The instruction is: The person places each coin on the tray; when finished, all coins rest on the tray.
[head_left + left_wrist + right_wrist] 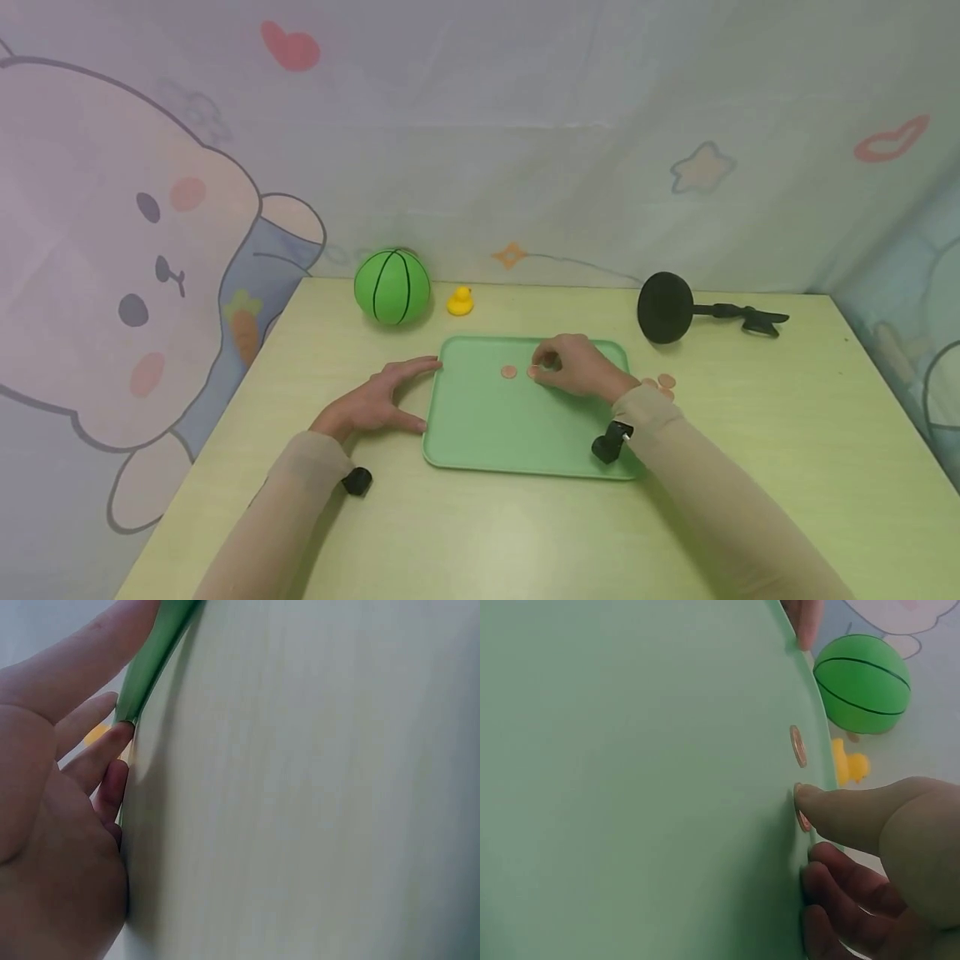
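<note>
A light green tray (510, 425) lies in the middle of the yellow-green table. My left hand (420, 393) lies flat on the table with straight fingers (101, 754) against the tray's left edge (154, 660). My right hand (547, 367) is over the far part of the tray, fingers curled. Its thumb tip (808, 796) lies on a small copper coin (803, 820) on the tray (630, 780). A second coin (509, 372) (798, 745) lies flat just to its left.
A few more coins (664, 383) lie on the table right of the tray. At the back stand a green ball (392, 286), a yellow duck (460, 301) and a black round disc on a handle (665, 307). A cartoon-print curtain closes off the back and sides.
</note>
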`<state>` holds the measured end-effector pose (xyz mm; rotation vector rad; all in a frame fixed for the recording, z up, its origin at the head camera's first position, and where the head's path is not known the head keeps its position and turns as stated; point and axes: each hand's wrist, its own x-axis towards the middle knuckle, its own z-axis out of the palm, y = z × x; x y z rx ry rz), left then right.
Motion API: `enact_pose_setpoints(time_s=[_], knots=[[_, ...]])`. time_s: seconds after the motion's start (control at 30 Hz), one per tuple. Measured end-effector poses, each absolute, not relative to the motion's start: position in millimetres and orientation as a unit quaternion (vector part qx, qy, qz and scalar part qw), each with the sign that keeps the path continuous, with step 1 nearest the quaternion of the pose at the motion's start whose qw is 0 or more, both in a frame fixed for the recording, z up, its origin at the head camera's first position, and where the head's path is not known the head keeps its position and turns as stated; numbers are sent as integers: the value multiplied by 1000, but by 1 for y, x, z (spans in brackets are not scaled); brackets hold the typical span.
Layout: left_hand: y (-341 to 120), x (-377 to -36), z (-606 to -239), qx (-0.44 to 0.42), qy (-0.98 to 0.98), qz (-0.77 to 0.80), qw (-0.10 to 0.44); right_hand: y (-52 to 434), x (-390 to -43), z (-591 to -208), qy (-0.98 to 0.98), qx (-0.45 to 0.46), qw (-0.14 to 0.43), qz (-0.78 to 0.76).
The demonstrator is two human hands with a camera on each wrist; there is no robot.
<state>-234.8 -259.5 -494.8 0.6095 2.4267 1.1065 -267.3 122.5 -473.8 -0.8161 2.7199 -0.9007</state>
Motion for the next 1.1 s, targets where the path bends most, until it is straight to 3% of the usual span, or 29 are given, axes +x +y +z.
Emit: enact_pose_setpoints(time_s=[0.63, 1.1], knots=[[-259, -234, -496, 220, 867, 399, 202, 162, -252, -461, 912, -271, 88, -296], [-260, -234, -495, 228, 869, 394, 195, 222, -242, -452, 919, -244, 77, -301]])
